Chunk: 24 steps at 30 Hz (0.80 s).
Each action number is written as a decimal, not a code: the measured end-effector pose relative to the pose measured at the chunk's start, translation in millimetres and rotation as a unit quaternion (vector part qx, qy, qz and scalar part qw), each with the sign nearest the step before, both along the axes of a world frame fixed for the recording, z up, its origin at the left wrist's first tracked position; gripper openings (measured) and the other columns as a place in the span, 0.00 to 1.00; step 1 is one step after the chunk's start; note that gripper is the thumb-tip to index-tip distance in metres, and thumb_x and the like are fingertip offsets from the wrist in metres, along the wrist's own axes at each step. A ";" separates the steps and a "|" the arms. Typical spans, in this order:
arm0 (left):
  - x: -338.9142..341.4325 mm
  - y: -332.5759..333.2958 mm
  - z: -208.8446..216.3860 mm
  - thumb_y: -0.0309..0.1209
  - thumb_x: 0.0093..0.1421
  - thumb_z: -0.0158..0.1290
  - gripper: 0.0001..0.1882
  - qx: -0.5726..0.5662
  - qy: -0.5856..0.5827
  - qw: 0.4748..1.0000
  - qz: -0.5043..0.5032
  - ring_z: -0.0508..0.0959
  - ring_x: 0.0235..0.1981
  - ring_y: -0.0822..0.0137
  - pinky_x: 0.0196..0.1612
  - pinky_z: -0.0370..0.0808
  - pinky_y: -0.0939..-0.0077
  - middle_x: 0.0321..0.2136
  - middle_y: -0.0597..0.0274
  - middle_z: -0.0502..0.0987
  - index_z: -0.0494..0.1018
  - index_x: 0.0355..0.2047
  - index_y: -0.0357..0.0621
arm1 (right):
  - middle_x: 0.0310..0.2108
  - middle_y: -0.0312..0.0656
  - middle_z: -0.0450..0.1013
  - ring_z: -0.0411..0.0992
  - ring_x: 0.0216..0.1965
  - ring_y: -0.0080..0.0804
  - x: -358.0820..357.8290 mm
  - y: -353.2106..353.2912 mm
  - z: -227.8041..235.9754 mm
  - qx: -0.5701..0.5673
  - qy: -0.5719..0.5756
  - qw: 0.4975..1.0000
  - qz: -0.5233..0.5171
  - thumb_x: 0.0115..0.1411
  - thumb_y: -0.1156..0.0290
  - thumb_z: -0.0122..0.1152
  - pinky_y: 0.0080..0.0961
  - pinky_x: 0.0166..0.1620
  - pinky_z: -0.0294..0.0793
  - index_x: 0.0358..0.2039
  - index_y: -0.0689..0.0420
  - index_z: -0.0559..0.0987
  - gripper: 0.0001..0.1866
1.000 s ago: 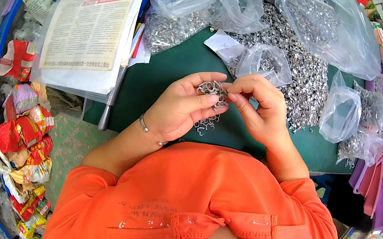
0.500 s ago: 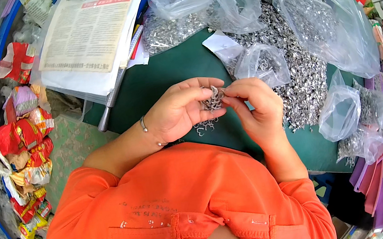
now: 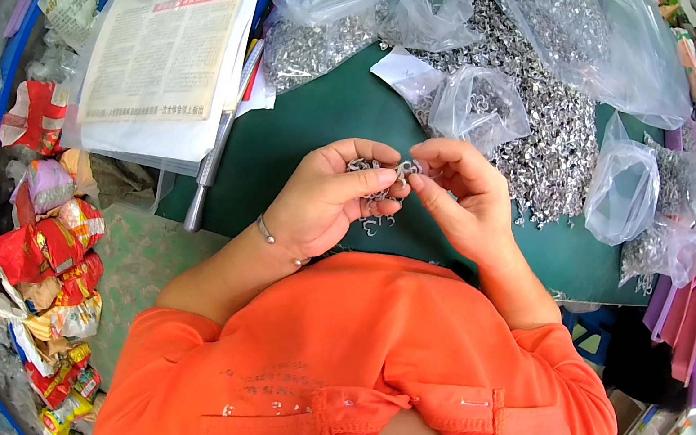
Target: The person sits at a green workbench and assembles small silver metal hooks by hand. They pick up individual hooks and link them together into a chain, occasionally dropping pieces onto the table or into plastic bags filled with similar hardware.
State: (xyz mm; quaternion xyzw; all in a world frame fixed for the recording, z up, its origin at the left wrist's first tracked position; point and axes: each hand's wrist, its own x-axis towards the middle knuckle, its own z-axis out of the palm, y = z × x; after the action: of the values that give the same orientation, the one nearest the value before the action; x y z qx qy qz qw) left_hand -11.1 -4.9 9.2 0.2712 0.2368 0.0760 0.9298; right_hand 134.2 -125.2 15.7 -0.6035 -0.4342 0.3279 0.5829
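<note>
Close in front of my orange shirt, my left hand is curled around a cluster of small grey metal hooks. My right hand meets it from the right, thumb and index finger pinching a small metal hook at the left fingertips. A few loose curved hooks show on the green table just below the left fingers. To the right of my hands spreads a large pile of shiny small metal pieces. Fingers hide part of what both hands hold.
Clear plastic bags with metal pieces lie at the back, and a big bag rests on the pile. An open bag stands at right. Printed papers and a metal rod lie at left. Colourful packets hang on a blue rack.
My right thumb and index finger have opened slightly and shifted, with a small hook now visible between the hands. The left thumb has slid right over the cluster. The view has shifted a little.
</note>
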 end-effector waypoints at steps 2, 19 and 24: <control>-2.0 -2.2 1.0 0.23 0.59 0.50 0.08 -0.011 0.004 1.000 0.006 0.77 0.36 0.68 0.38 0.75 0.76 0.34 0.58 0.76 0.71 0.40 0.37 | 0.33 0.42 0.74 0.72 0.30 0.23 -3.3 -2.0 -0.9 0.004 -0.009 1.000 0.002 0.52 0.84 0.59 0.17 0.32 0.73 0.37 0.62 0.77 0.11; -5.5 -14.1 9.4 0.26 0.60 0.51 0.08 0.000 0.012 1.000 -0.004 0.78 0.34 0.69 0.36 0.75 0.79 0.32 0.58 0.77 0.71 0.39 0.38 | 0.32 0.45 0.74 0.74 0.31 0.27 -13.1 -19.9 -9.5 0.004 0.266 0.964 -0.017 0.53 0.86 0.58 0.20 0.35 0.77 0.31 0.68 0.77 0.05; -7.6 -15.5 4.9 0.26 0.59 0.52 0.07 0.035 0.011 0.999 -0.023 0.78 0.33 0.70 0.33 0.76 0.80 0.31 0.59 0.77 0.72 0.37 0.37 | 0.33 0.47 0.73 0.74 0.31 0.29 -10.6 -20.1 -24.5 0.064 0.254 0.965 0.021 0.53 0.88 0.57 0.21 0.36 0.77 0.32 0.67 0.78 0.06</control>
State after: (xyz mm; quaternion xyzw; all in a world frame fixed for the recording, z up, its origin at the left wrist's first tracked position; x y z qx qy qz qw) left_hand -18.7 -20.4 14.2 0.3095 0.2382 0.0593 0.9187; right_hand 123.6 -145.2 -8.8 -0.4527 -0.3045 0.4544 0.7042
